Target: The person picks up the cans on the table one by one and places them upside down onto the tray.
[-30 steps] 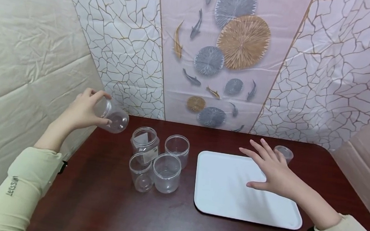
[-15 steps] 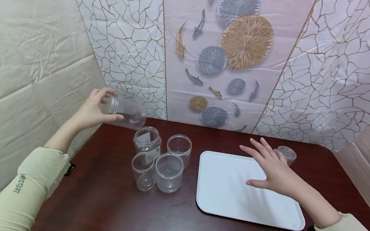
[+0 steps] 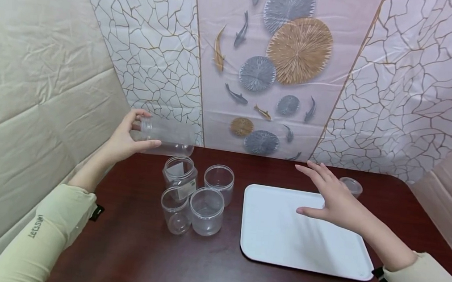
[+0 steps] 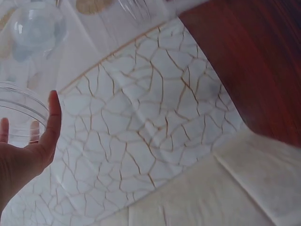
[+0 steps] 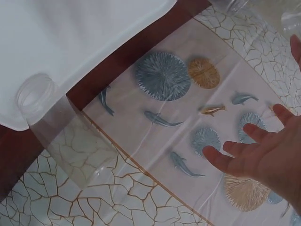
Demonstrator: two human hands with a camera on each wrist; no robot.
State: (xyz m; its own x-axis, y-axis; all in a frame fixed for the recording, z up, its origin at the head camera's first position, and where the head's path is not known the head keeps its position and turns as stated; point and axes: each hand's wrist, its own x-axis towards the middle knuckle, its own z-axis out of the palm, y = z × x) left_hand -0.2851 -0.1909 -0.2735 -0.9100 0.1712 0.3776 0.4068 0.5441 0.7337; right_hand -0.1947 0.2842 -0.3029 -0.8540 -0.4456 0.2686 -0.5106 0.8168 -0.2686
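My left hand [image 3: 123, 142] grips a clear plastic jar [image 3: 173, 137] by its threaded mouth end. The jar lies sideways in the air, its base pointing right, above the back left of the table. In the left wrist view, fingers and thumb surround the rim of this jar [image 4: 23, 106]. Just below it several open clear jars stand upright in a cluster, among them a labelled jar [image 3: 180, 177] and a short wide jar [image 3: 206, 215]. Over the white tray [image 3: 278, 235] hovers my right hand [image 3: 333, 202], fingers spread and holding nothing.
Behind the tray's right part stands another clear jar [image 3: 352, 186], partly hidden by the right hand; the right wrist view shows this jar [image 5: 70, 136] beside the tray edge. The dark red table [image 3: 198, 273] meets patterned cloth at the back and beige cloth [image 3: 44, 53] at the left.
My left hand has moved right with the jar, bringing it over the labelled jar and turning it to nearly level. My right hand has shifted slightly up.
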